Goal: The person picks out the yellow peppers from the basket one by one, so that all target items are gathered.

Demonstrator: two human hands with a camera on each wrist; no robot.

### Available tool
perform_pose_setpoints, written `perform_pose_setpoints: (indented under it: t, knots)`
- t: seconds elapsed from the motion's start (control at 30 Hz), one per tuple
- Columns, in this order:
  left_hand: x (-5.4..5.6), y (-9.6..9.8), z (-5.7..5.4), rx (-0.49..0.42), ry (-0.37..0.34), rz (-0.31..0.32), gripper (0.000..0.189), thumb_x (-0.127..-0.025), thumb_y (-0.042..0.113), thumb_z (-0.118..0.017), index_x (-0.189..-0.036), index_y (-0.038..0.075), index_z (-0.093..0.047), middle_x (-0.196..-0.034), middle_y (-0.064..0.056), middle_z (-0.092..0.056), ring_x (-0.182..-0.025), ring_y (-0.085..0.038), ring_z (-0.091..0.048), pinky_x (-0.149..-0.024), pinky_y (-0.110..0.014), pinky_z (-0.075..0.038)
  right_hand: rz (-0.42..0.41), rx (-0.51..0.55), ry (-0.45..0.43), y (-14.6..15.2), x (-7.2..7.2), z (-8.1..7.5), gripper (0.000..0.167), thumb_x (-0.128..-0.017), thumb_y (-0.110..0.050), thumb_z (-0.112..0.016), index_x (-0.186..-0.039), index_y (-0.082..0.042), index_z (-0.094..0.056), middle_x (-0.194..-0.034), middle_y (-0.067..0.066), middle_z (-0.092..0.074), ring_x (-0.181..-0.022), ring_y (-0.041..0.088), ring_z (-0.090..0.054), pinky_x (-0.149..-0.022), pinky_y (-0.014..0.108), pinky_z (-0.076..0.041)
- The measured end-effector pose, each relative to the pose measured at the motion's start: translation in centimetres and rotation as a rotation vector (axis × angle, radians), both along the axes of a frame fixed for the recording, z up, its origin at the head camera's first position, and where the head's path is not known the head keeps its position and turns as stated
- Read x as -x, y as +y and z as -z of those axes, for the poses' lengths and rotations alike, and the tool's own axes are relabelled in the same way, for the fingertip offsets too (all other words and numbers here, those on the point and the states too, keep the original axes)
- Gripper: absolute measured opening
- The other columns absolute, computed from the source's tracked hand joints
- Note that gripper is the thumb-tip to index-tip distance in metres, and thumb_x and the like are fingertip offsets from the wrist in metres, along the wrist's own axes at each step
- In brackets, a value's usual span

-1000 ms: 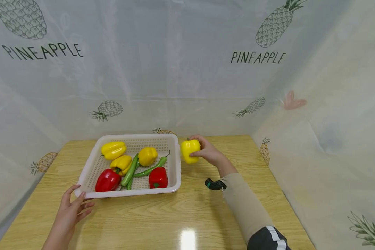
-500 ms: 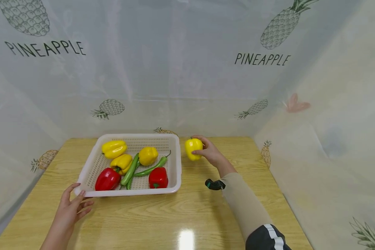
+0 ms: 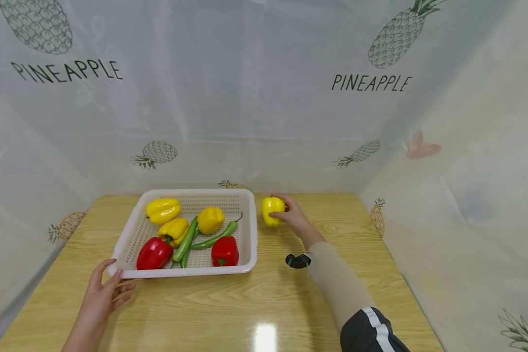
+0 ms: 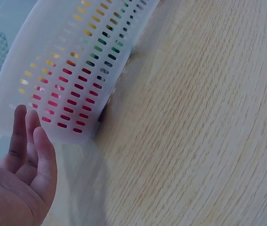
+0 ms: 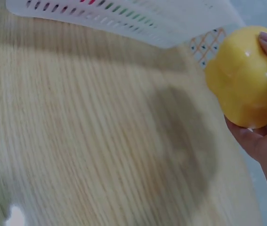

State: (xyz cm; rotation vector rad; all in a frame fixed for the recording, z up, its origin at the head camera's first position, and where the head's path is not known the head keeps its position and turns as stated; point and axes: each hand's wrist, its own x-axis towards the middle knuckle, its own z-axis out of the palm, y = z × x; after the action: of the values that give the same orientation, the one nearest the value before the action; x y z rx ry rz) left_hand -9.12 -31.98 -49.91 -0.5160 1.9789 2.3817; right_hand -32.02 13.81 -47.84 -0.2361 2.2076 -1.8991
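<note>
My right hand grips a yellow bell pepper just right of a white plastic basket. In the right wrist view, thumb and fingers wrap the pepper from opposite sides, and its shadow falls on the table apart from it. My left hand holds the basket's near left corner between thumb and index finger. The other fingers stand outside the slotted wall. Inside the basket lie three yellow bell peppers, two red bell peppers and long green chili peppers.
The wood-grain table extends in front of the basket and to both sides. A plastic sheet printed with pineapples hangs behind and along the sides. A small black device sits at the right sleeve.
The yellow bell pepper in my right hand has shifted slightly right, away from the basket's side. My left hand keeps its place at the basket corner.
</note>
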Motion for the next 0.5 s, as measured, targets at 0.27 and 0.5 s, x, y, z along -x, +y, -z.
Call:
perform_pose_setpoints:
  t: [0.27,0.5]
  knots:
    - [-0.1,0.3,-0.2,0.004,-0.046,-0.016,0.027,-0.102,0.033,-0.048,-0.117,0.049,-0.032,-0.084,0.01,-0.07,-0.074,-0.011,-0.068,-0.066,-0.027,-0.058,0.044,-0.077,0.016,-1.0,0.5,1.9,0.061,-0.088,-0.007,-0.073,-0.143,-0.014,-0.046,-0.141,0.015,-0.043,-0.12,0.036,-0.048,-0.094,0.045,-0.049]
    - [0.1,0.4,-0.3,0.004,-0.066,-0.029,0.026,-0.102,0.034,-0.047,-0.116,0.05,-0.032,-0.083,0.009,-0.07,-0.073,-0.01,-0.068,-0.065,-0.027,-0.057,0.066,-0.107,-0.006,-1.3,0.0,3.2,0.06,-0.089,-0.01,-0.074,-0.142,-0.019,-0.047,-0.143,0.013,-0.042,-0.121,0.035,-0.047,-0.094,0.045,-0.048]
